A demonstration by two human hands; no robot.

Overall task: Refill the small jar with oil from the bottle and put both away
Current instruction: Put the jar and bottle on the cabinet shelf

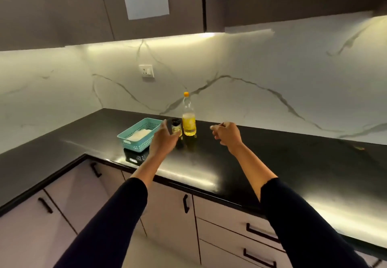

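A clear plastic oil bottle (188, 119) with an orange cap stands upright on the black countertop (272, 163), about half full of yellow oil. Just left of it stands a small glass jar (176, 127) with a dark lid. My left hand (164, 137) hovers in front of the jar with fingers spread and relaxed, partly hiding the jar's lower half; I cannot tell if it touches it. My right hand (227, 134) is in the air to the right of the bottle, fingers loosely curled, holding nothing.
A teal plastic basket (134, 140) with something white inside sits left of the jar. A wall socket (146, 71) is on the marble backsplash. Dark upper cabinets hang overhead; drawers and cabinet doors with black handles (185, 204) lie below the counter edge.
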